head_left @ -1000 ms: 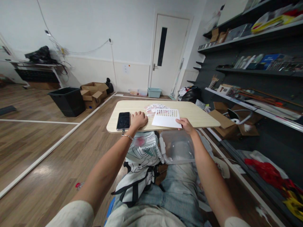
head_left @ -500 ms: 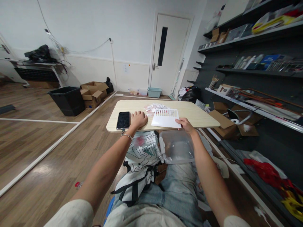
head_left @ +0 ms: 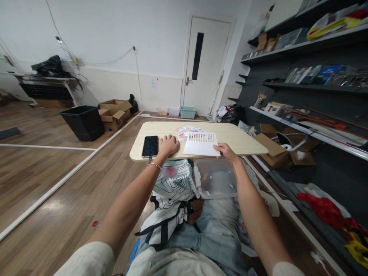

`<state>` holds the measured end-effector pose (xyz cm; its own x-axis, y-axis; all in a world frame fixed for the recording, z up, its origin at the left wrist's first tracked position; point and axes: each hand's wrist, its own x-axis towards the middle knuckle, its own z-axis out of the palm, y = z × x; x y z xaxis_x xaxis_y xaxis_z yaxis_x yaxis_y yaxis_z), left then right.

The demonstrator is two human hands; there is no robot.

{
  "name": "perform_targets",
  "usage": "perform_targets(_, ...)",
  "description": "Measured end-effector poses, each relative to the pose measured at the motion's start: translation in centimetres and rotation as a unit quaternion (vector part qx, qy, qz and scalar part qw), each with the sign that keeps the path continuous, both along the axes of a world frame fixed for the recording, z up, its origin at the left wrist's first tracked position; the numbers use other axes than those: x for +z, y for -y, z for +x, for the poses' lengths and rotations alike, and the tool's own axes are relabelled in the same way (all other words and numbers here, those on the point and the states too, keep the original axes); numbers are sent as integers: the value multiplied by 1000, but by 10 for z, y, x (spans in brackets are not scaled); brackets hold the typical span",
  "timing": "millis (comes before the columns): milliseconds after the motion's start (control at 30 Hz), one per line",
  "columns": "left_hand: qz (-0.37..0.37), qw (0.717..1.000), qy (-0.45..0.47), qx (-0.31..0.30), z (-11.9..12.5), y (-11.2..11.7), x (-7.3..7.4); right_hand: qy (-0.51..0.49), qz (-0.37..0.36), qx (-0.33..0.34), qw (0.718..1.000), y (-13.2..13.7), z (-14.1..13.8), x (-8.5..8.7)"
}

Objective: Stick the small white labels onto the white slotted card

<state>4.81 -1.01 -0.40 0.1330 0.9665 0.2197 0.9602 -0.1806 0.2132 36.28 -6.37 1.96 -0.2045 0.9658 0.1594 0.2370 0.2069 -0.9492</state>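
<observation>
My right hand (head_left: 226, 151) pinches the near right corner of a white slotted sheet (head_left: 199, 147), which has a row of narrow openings along its far side. The sheet lies near the front edge of a pale wooden tabletop (head_left: 238, 138). Just beyond it, partly covered by its far edge, is a pile of small white and pinkish scraps (head_left: 186, 130). Palm down on the tabletop, my left hand (head_left: 169, 145) rests with its fingers stretched forward, holding nothing. A dark-screened phone (head_left: 150, 146) lies close to its left side.
Below the table's front edge sits a clear plastic bin (head_left: 215, 180) beside a black-and-white patterned cloth (head_left: 175, 184) on my lap. A black trash bin (head_left: 84, 122) and cardboard boxes (head_left: 115, 115) stand on the left floor. Loaded shelves (head_left: 304, 88) line the right wall.
</observation>
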Motion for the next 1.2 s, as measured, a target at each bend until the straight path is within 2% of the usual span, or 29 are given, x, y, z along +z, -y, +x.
perform_targets(100, 1, 1000, -1, 0, 0, 0, 0, -19, 9, -11, 1000, 0, -1, 0)
perform_targets(467, 0, 1000, 0, 1, 0, 1, 0, 64, 6, 34, 997, 1, 3, 1)
perform_targets(833, 6, 1000, -8, 0, 0, -1, -1, 66, -3, 42, 997, 2, 5, -1)
perform_targets(1033, 6, 1000, -3, -1, 0, -1, -1, 31, 4, 29, 999, 5, 0, 2)
perform_targets(1200, 9, 1000, 1, -5, 0, -2, -2, 57, -1, 34, 998, 6, 1, 4)
